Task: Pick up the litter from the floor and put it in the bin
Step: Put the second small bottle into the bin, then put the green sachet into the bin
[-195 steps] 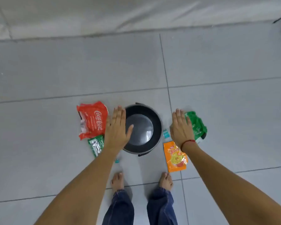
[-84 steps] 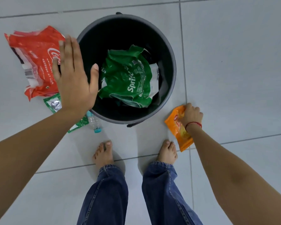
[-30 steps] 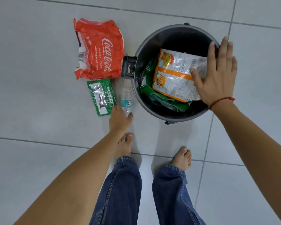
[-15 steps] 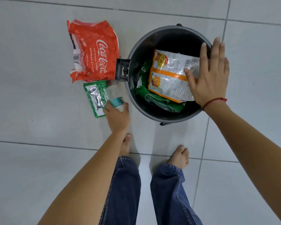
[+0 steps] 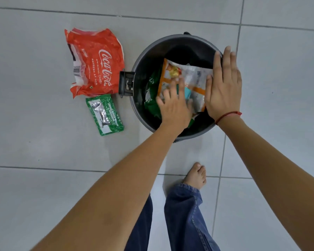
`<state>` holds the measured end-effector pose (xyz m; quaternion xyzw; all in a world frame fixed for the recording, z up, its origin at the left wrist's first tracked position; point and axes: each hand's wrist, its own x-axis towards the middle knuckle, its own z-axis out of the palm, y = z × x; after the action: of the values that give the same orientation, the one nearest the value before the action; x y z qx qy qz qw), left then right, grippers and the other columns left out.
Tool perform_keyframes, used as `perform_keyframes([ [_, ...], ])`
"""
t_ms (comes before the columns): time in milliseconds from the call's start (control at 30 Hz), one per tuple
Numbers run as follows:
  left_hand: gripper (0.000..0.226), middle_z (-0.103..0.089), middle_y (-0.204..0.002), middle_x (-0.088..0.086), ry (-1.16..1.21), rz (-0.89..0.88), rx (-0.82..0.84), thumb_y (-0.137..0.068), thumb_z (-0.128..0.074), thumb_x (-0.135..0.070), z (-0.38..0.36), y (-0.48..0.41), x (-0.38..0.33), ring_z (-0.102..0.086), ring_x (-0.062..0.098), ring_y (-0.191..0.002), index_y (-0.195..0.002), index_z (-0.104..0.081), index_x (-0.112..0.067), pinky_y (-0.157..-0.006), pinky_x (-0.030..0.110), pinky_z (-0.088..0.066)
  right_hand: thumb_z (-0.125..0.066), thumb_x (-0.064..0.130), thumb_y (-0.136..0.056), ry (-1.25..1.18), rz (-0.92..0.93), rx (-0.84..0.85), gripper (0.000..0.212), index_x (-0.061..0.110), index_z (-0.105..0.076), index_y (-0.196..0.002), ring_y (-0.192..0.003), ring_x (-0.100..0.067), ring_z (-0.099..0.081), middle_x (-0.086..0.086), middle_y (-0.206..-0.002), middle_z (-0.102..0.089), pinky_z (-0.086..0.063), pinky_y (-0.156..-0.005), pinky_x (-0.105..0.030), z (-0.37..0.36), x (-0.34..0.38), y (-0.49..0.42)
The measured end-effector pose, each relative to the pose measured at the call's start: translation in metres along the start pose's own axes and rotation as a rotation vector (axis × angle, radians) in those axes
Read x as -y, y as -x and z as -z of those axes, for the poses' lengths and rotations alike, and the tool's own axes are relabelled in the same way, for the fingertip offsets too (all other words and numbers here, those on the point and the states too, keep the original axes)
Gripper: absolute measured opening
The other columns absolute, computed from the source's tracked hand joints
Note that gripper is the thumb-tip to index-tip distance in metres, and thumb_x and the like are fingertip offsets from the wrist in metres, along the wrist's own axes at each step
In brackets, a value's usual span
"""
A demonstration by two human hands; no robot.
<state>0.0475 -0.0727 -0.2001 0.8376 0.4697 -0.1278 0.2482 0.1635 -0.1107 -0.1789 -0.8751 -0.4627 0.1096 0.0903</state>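
**Left hand over the bin, small bottle at its fingertips**

The left hand (image 5: pixel 173 106) is reaching over the near rim of the bin (image 5: pixel 140 57), blurred, palm down with the fingers spread loosely. Just past its fingertips sits a small bottle (image 5: pixel 187 92) with a teal band, lying over the wrappers inside the bin. The blur makes it impossible to say whether the fingers are touching it or have let go.

The right hand (image 5: pixel 223 86) hovers flat and open over the right side of the bin, fingers straight and together, thumb toward the middle; it holds nothing. A red thread (image 5: pixel 228 115) circles its wrist. The bottle lies between the two hands, nearer the left.

Under the bottle, an orange-and-white snack packet (image 5: pixel 187 75) lies face up across the bin's opening, and below that a green wrapper (image 5: pixel 150 100) shows at the left inside wall. The bin is dark and round, with a bracket (image 5: pixel 126 84) sticking out on its left side.

On the grey tiled floor (image 5: pixel 34 124), left of the bin, two pieces remain: a red Coca-Cola wrapper (image 5: pixel 95 62) just beside the bracket, and a small green sachet (image 5: pixel 104 115) below it, nearly touching its lower edge. Both are well apart from either hand.

Nearest the camera are the person's jeans (image 5: pixel 183 220) and a bare foot (image 5: pixel 196 175) on the tiles.
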Motion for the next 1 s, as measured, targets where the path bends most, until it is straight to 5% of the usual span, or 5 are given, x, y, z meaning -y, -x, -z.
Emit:
perform_keyframes([
  [133,0.076,0.012,-0.162,0.012,-0.292,-0.096,0.233,-0.099,-0.031,-0.051,-0.028,-0.032,0.000,0.013,0.033,-0.148,-0.151,0.015,-0.019,-0.116,0.059,0.006,-0.030,0.025,-0.102,-0.005,-0.013,-0.010,0.053,0.009,-0.014,-0.149,-0.146,-0.029,-0.008,-0.016,-0.158,-0.011,-0.015,-0.119,-0.046,-0.002,0.000,-0.001],
  [333,0.073,0.007,-0.162,0.013,-0.142,-0.139,0.221,-0.098,-0.033,-0.052,0.006,-0.036,0.037,0.011,0.029,-0.149,-0.153,0.003,-0.018,-0.117,0.057,0.003,-0.028,0.030,-0.100,0.011,-0.004,-0.011,0.055,0.007,-0.016,-0.148,-0.145,-0.032,-0.012,-0.018,-0.157,-0.015,-0.022,-0.116,-0.049,0.000,0.001,0.001],
  [533,0.044,-0.051,-0.138,0.017,0.362,-0.372,-0.399,-0.097,-0.048,-0.025,0.082,0.005,0.062,-0.044,0.028,-0.132,-0.134,-0.049,-0.002,-0.108,0.039,-0.034,-0.031,0.032,-0.100,0.033,0.026,-0.011,0.056,0.007,-0.016,-0.149,-0.145,-0.032,-0.012,-0.018,-0.157,-0.014,-0.021,-0.115,-0.049,0.001,0.001,0.000],
  [700,0.032,-0.051,-0.124,0.021,0.632,0.247,-0.915,-0.097,-0.049,-0.011,0.066,0.013,0.148,-0.052,0.021,-0.112,-0.125,-0.050,0.005,-0.096,0.030,-0.049,-0.031,0.035,-0.101,0.047,0.036,-0.019,0.058,0.007,-0.015,-0.149,-0.145,-0.033,-0.011,-0.018,-0.157,-0.013,-0.020,-0.116,-0.048,0.000,0.001,0.001],
  [1000,0.122,0.013,-0.160,0.018,0.419,0.992,0.077,-0.074,-0.073,-0.056,-0.049,-0.010,0.206,0.001,0.038,-0.148,-0.151,0.013,-0.017,-0.116,0.064,-0.008,-0.033,0.036,-0.101,0.021,0.084,-0.101,0.059,0.003,-0.019,-0.148,-0.144,-0.036,-0.014,-0.022,-0.156,-0.016,-0.021,-0.115,-0.048,-0.007,-0.005,0.001],
])
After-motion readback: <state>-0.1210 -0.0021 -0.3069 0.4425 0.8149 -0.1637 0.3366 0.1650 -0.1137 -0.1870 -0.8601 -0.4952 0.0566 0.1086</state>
